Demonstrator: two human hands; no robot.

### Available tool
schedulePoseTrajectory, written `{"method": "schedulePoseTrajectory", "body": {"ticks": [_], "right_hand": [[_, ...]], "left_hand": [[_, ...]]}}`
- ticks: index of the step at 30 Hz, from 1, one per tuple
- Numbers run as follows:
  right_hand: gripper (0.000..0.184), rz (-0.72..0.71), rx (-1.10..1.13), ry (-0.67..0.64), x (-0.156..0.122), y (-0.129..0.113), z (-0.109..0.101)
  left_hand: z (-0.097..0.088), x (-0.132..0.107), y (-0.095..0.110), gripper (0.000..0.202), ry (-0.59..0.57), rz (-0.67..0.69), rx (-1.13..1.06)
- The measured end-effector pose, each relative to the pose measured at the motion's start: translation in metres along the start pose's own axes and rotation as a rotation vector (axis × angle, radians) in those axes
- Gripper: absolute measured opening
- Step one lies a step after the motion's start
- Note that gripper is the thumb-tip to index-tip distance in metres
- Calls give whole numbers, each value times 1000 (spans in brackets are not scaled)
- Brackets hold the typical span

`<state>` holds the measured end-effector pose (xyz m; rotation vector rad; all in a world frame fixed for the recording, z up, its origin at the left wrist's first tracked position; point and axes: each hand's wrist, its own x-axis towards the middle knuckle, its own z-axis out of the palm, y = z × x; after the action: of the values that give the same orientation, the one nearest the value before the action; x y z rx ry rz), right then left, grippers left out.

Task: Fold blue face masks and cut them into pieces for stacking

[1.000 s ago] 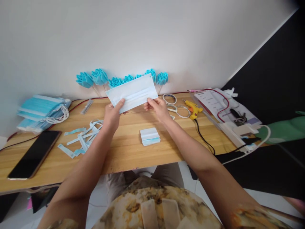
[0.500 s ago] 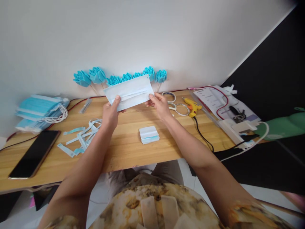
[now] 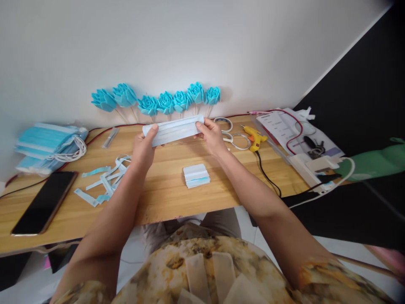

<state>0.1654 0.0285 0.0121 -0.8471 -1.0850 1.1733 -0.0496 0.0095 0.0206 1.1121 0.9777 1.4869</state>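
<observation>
Sheet (image 3: 175, 130) held near frame centre
Left hand (image 3: 144, 145) and right hand (image 3: 211, 137) pinch its ends, thumbs on top.

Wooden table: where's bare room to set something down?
Main patch: bare wood below the held mask sheet, between the left forearm and the small stack. A narrower one lies between the right forearm and the yellow glue gun. It's crowded at left with blue strips, the phone and masks, and at right with papers and the power strip.

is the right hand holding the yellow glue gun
No, the glue gun lies on the table while the right hand pinches the pale sheet.
</observation>
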Motion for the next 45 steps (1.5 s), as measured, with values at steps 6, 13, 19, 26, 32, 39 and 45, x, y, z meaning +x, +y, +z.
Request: {"method": "schedulePoseTrajectory", "body": {"ticks": [6,13,19,26,32,39,45], "right_hand": [[38,-53,-69,-83,-3,-2,1],[44,-99,-156,-135,-1,6,-2],[47,-68,-162,-123,1,10,-3],[46,-126,-249,-66,-3,5,-4],[49,-180,-319,72,1,10,-7],[61,-327,-526,186,-3,-8,-5],[62,-383,-587,214,-7,-12,-3]], "left_hand": [[-5,6,5,50,98,24,16],[-5,3,3,36,300,115,171],[-9,8,5,31,374,200,215],[1,-3,9,40,258,123,260],[2,-3,1,55,68,50,189],[-3,4,-4,46,22,88,119],[-4,4,-4,49,-46,149,72]]}}
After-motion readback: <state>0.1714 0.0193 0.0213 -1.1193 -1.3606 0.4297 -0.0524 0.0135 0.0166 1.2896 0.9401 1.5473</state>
